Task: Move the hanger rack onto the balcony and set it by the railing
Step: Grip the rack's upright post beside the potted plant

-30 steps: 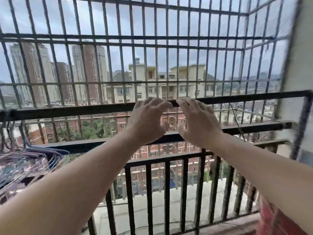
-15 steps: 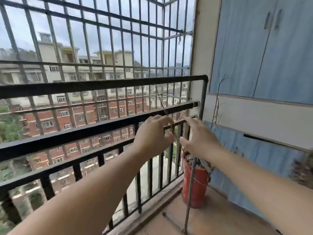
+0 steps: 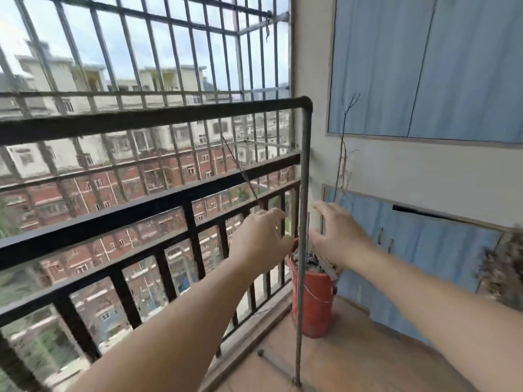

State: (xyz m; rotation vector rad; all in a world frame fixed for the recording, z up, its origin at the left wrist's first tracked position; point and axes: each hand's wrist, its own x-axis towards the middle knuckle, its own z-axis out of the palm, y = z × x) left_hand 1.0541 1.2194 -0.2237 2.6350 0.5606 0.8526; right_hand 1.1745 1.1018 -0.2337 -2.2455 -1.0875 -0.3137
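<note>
The hanger rack stands on the balcony's tiled floor, its dark top bar running left across the view and its thin grey upright dropping straight down to a small foot on the tiles. It sits just beside the railing, roughly parallel to it, with the black railing bars and the lighter window grille behind. Both arms reach forward, one on each side of the upright. The left hand is to the left of the pole, fingers loosely curled and spread, holding nothing; whether its fingertips brush the pole is hard to tell. The right hand is on the right of the pole, open too, fingers bent and parted, holding nothing, clear of the metal. Behind the pole, a red pot with bare dry stems stands in the corner against the wall, near the railing's end. Blue cabinet doors fill the wall on the right, above and below a pale band.
</note>
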